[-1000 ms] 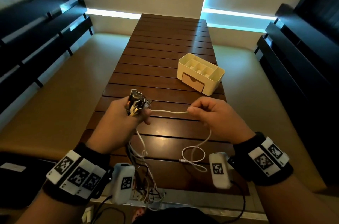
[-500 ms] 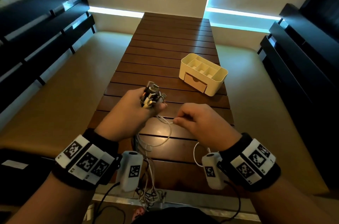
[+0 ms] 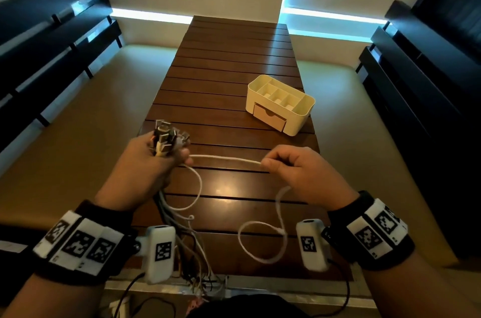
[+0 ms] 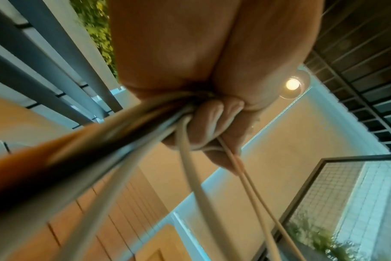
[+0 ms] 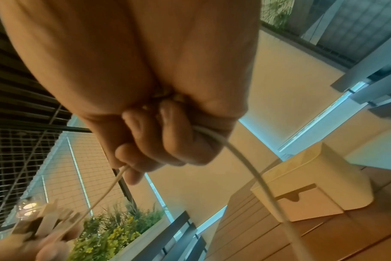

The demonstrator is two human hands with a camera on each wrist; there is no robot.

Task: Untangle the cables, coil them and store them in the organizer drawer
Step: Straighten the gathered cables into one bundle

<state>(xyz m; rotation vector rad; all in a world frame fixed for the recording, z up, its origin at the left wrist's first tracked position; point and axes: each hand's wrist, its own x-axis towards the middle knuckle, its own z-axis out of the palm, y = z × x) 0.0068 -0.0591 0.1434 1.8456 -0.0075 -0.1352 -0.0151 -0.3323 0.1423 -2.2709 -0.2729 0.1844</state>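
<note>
Running crosswise, white cable (image 3: 225, 159) spans left hand (image 3: 145, 161) to right hand (image 3: 299, 174).

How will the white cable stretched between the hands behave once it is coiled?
Probably floppy: the white cable sags into loose loops below the right hand. It looks light and thin. It may spring open unless pinned, though the left hand bunches several easily.

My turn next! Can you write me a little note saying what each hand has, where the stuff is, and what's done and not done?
Left hand: grips the bundle of cable plugs, the rest hanging off the near table edge.
Right hand: pinches the thin white cable, stretched between both hands; its tail loops on the dark slatted wooden table.
Cream plastic organizer: on the table, far right, drawer shut.
Done: one cable partly pulled out.
Left: untangling, coiling, storing.
</note>
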